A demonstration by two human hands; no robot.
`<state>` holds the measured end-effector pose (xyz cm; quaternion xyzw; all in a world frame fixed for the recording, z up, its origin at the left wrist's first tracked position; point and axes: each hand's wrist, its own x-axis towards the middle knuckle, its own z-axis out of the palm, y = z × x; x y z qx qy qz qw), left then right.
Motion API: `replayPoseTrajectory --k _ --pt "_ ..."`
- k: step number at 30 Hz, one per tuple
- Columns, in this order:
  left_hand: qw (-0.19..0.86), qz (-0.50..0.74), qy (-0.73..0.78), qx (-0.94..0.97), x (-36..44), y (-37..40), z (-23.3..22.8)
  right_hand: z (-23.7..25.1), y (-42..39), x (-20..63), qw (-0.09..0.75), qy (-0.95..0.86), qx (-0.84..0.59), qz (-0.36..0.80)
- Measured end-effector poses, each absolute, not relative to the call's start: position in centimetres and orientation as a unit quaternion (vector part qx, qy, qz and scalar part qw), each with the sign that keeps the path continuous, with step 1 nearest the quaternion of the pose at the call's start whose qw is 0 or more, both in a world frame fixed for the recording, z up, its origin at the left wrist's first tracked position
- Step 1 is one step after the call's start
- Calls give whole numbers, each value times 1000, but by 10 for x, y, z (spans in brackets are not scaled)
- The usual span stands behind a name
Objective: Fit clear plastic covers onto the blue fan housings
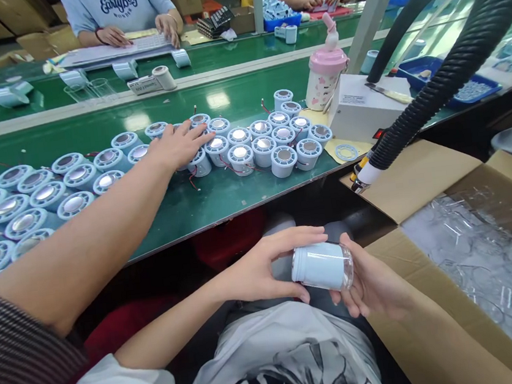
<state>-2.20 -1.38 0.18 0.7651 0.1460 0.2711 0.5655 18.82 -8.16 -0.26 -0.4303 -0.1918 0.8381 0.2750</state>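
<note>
Over my lap is a light-blue cylindrical unit [322, 266] lying on its side inside a clear plastic cup, whose bare rounded end faces right. My right hand [374, 280] holds that clear end, thumb above and fingers underneath. Around the blue end, my left hand [265, 269] is open, its fingers stretched along the top and its thumb below. A gap shows between its palm and the unit; whether the fingertips touch is hard to tell. A cardboard box [402, 280] of clear plastic cups [490, 258] stands beside my right forearm.
Many similar blue units [240, 157] with thin wires stand on the green bench [193, 205]. A co-worker's hand [177, 145] reaches over them from the left. A black corrugated hose [446, 78], a white box [361, 106] and a pink-lidded bottle [327, 79] are at right. Co-workers sit opposite.
</note>
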Motion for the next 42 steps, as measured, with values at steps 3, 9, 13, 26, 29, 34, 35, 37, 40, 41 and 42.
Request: replayPoseTrajectory --k 3,9,13,26,29,34,35,37,40,41,42 --pt "570 271 159 759 -20 -17 4 -3 -81 188 252 -185 -419 852" --pt "627 234 257 698 -18 -26 13 -15 -87 193 342 -346 -472 735" --pt "694 201 282 631 -17 -26 13 -22 -92 203 477 -643 -458 386" --pt "754 180 212 595 -21 -23 3 -15 -98 208 417 -508 -445 609" --pt "777 169 202 572 -20 -25 -5 -10 -100 209 386 -541 -491 563" --pt "764 180 188 590 -17 -27 -12 -13 -100 209 372 -569 -490 546" --pt "753 194 187 600 -16 -28 -12 -14 -100 209 379 -565 -479 555" --pt "713 225 191 636 -15 -31 -11 -15 -100 209 394 -542 -455 587" --pt "632 244 202 707 -15 -33 -8 -14 -101 209 404 -500 -427 636" --pt "615 247 200 722 -15 -32 -7 -13 -101 210 406 -501 -428 633" --pt "608 251 198 727 -15 -32 -6 -13 -102 210 407 -515 -436 615"
